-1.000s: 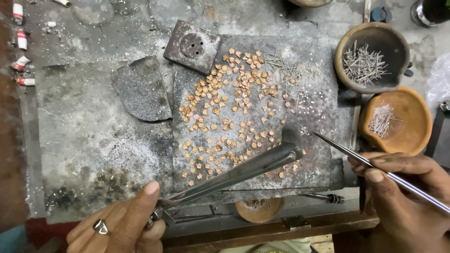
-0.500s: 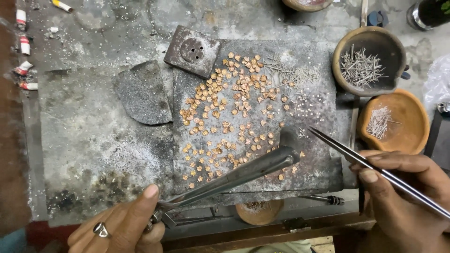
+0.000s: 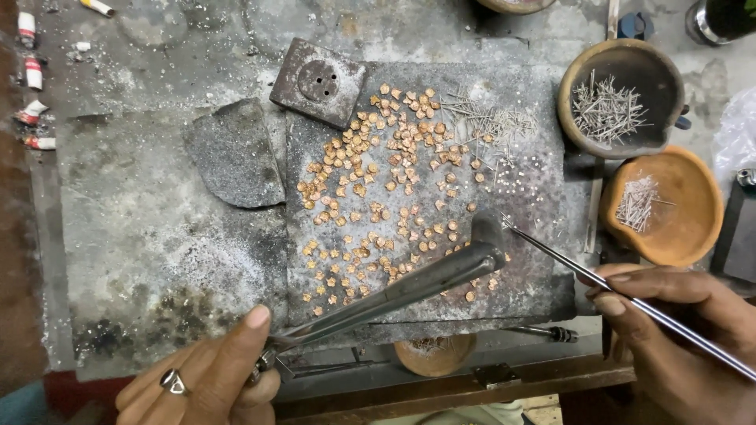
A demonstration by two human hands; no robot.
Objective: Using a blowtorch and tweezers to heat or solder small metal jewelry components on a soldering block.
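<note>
Holding a long grey metal torch pipe (image 3: 394, 295), the left hand (image 3: 209, 378) at the bottom left is curled shut around its end. The right hand (image 3: 677, 346), bottom right, pinches thin silver tweezers (image 3: 622, 299). Both tips meet above the dark square slab (image 3: 425, 205) covered in tiny copper pieces (image 3: 386, 181) on the worktop (image 3: 142, 220).

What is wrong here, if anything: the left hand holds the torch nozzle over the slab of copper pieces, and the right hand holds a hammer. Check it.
One thing is wrong. The head view shows the right hand holding thin tweezers, not a hammer. The left hand does hold the torch nozzle over the slab of copper pieces.
</note>
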